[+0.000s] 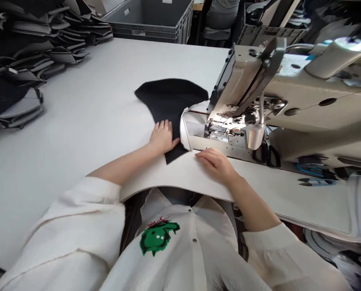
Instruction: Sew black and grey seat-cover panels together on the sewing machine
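Note:
A black fabric piece [174, 97] with a wide curved far end and a narrower near end lies flat on the white table, left of the sewing machine [247, 81]. A pale curved strip [184, 129] runs along its right edge, facing the machine. My left hand [162, 136] rests flat on the fabric's narrow part, fingers stretched out and the thumb pointing towards the strip. Close to the near end of that strip, my right hand [213, 162] lies on the table front with its fingers extended together; nothing shows in it. The lit needle area [225, 127] is beyond my right hand.
Stacks of dark and grey cut pieces [41, 44] stand at the left. A grey crate [150, 24] sits behind the table. Black-handled scissors [267, 151] and blue-handled snips [316, 182] lie to the right. A seated person [223, 16] is in the background.

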`<state>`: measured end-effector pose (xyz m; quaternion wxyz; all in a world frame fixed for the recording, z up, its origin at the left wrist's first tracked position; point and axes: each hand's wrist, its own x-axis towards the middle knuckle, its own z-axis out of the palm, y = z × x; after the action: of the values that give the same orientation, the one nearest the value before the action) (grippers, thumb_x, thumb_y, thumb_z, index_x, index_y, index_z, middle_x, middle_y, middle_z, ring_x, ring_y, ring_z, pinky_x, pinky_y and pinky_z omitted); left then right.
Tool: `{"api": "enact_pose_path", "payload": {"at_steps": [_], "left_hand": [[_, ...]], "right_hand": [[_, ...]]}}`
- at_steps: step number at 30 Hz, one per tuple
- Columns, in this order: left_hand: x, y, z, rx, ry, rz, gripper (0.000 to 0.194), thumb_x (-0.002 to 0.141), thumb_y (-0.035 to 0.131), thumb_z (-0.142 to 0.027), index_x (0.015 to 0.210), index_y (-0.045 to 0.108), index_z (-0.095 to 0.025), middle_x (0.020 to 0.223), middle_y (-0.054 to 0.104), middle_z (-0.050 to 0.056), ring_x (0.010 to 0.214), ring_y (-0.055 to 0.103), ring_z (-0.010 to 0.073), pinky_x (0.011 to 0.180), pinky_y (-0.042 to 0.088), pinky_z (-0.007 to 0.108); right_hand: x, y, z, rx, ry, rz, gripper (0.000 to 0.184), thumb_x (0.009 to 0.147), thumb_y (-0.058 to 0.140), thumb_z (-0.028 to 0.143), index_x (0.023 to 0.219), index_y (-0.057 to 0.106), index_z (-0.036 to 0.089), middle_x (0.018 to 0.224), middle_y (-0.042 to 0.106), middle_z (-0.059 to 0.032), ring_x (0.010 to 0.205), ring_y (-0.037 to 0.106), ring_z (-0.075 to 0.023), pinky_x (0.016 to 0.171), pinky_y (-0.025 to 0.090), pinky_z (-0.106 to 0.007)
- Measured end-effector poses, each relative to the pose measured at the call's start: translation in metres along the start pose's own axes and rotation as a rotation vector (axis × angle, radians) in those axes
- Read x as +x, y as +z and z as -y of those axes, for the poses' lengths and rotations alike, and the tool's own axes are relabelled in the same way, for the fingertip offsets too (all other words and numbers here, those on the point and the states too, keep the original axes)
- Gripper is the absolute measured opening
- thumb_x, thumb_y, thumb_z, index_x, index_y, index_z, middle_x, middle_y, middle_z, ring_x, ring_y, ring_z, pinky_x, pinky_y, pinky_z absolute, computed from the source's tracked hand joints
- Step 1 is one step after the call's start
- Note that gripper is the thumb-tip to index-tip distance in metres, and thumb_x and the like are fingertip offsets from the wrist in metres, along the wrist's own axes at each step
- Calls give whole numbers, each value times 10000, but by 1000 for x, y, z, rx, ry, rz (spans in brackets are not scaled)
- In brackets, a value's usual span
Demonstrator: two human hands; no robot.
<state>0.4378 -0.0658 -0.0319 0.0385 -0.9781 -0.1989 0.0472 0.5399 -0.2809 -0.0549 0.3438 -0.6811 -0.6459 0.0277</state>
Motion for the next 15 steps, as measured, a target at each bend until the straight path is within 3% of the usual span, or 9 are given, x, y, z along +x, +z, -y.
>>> {"api": "enact_pose_path", "payload": {"at_steps": [2,5,8,11,13,15], "left_hand": [[-40,-8,8,43,-4,78,759,903,446,-524,1362,399,79,1375,438,311,1263,445,384,1010,381,440],[-67,-11,33,-38,103,103,635,885,477,-574,1213,584,-40,1218,584,244,1126,554,353,943,422,448],[-68,4,60,-139,114,-9,739,836,546,-606,1376,452,-111,1441,406,208,1348,347,361,1090,276,489],[-70,22,62,-156,117,-10,998,773,567,-686,1490,232,-79,1557,168,210,1441,103,385,1143,119,539],[-76,26,51,-157,155,-6,1055,740,569,-727,1487,238,-60,1548,183,227,1432,112,402,1141,105,551],[-83,24,41,-168,189,-23,1089,693,602,-749,1472,286,-57,1495,288,252,1389,216,420,1123,159,551]], "right_hand": [[1,1,-2,-13,-20,9,221,959,447,219,1070,635,181,936,682,-74,875,602,-203,773,506,-369],[2,5,-3,-48,-85,40,221,946,466,202,1086,637,191,976,682,-75,890,601,-205,789,507,-372],[1,8,-3,-87,-129,10,229,929,481,165,1099,631,200,989,683,-74,892,608,-202,787,514,-364],[4,5,1,-133,-186,-6,291,915,466,101,1150,602,206,1057,677,-85,939,618,-202,799,513,-363],[14,2,6,-184,-229,5,349,909,455,70,1211,566,206,1159,649,-105,1033,607,-214,833,503,-375],[31,2,13,-239,-295,57,386,913,469,83,1271,528,217,1274,595,-113,1169,552,-235,902,479,-406]]}}
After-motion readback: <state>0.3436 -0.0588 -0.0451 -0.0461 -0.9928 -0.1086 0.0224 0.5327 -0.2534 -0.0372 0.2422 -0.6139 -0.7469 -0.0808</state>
